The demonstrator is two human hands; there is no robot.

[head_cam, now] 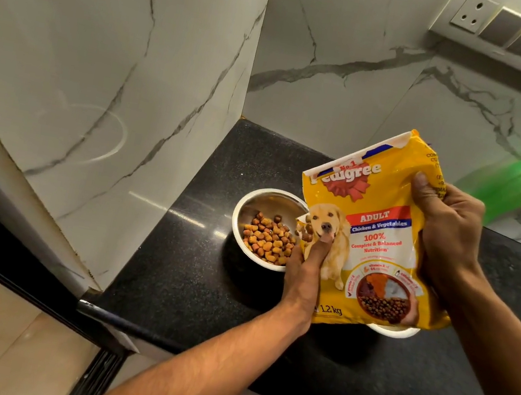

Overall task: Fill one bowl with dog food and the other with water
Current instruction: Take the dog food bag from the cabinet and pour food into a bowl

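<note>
A yellow dog food bag (380,239) is tilted over the black counter, its torn corner at the rim of a steel bowl (256,205). Brown and orange kibble (267,238) covers part of the bowl's bottom, and pieces show at the bag's opening. My left hand (304,267) grips the bag's lower left edge, thumb on the dog picture. My right hand (445,226) holds the bag's upper right side. A second bowl's white rim (397,332) peeks out under the bag; its inside is hidden. A green water bottle (515,186) with its cap on stands behind.
The black granite counter (189,275) ends at a marble wall on the left and behind. A switch panel (510,34) is on the back wall. The counter's front edge drops to a tiled floor at lower left.
</note>
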